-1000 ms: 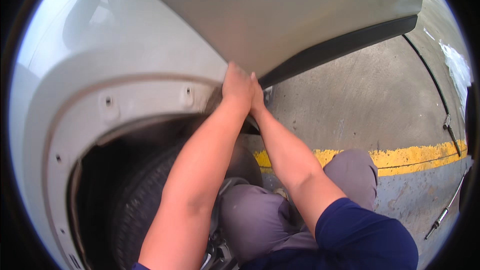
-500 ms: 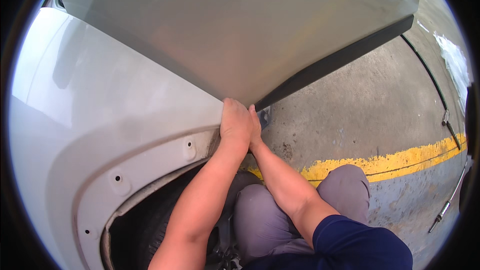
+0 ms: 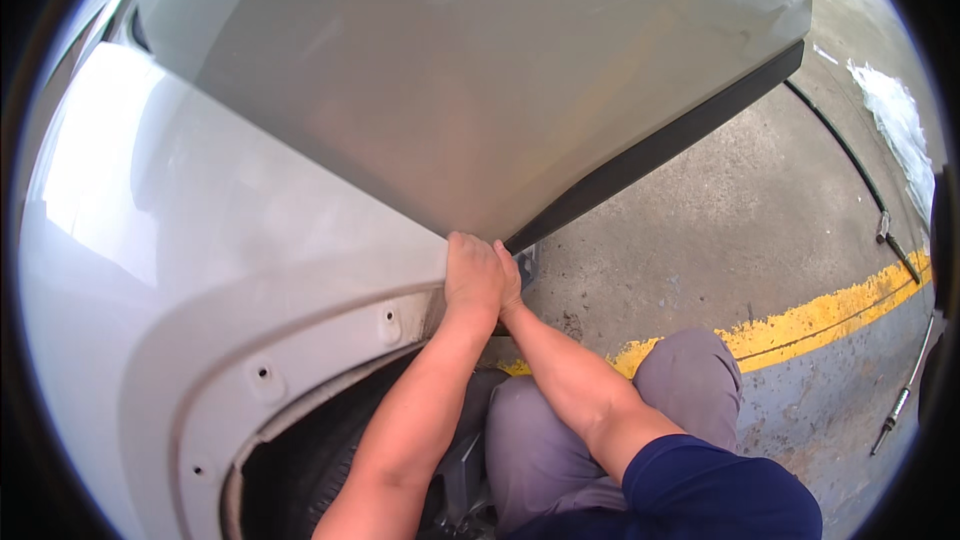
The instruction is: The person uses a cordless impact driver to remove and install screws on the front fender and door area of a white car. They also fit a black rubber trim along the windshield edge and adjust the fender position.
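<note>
A light silver car fender (image 3: 250, 200) fills the left side, and a car door (image 3: 480, 90) stands open beyond it. My left hand (image 3: 473, 272) is closed round the fender's rear edge, above the wheel arch, with its fingers curled out of sight. Pressed close beside it, my right hand (image 3: 509, 275) reaches into the gap between fender and door. One of its digits points up by the door's lower corner; the others are hidden, and what they hold cannot be made out. A dark trim strip (image 3: 660, 145) runs along the door's bottom edge.
Holes (image 3: 264, 372) dot the wheel arch lip, above a dark tyre (image 3: 330, 480). My bent knees (image 3: 690, 370) are close below my arms. On the concrete floor (image 3: 680, 240) lie a black hose (image 3: 840, 140) and a thin metal-tipped tool (image 3: 890, 420), near a yellow line (image 3: 800, 330).
The whole view has shifted, so the hands, fender and door appear slightly lower. Both hands keep their place at the fender edge; the door looks unmoved against the fender.
</note>
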The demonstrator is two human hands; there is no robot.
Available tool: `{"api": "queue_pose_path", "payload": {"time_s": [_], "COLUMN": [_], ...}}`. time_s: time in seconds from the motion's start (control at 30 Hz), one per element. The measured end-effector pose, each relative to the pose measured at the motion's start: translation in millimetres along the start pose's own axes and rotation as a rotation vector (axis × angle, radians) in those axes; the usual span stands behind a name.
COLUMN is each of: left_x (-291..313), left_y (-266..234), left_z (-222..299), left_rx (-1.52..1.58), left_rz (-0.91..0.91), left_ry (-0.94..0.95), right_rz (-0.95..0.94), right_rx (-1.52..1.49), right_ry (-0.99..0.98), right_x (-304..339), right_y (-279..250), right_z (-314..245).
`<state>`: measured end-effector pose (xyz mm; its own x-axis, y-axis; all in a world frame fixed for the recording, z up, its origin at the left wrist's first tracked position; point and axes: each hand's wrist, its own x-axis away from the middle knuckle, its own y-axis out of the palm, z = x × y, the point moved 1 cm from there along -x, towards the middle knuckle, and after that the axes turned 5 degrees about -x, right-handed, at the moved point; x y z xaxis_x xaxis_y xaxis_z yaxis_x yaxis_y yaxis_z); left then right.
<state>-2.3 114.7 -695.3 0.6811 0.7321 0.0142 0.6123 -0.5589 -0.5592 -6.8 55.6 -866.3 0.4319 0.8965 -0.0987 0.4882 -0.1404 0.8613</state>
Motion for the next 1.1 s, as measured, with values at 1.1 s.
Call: {"api": "queue_pose_path", "payload": {"time_s": [1.1], "left_x": [-26.7], "left_y": [-301.4], "left_z": [-142.7], "left_rx": [1.267], "left_rz": [-0.534], "left_ry": [0.317], "right_rz": [0.518], "right_rx": [1.061], "right_ry": [-0.582], "right_x": [-191.4], "right_y": [297.4], "right_z": [-797.8]}}
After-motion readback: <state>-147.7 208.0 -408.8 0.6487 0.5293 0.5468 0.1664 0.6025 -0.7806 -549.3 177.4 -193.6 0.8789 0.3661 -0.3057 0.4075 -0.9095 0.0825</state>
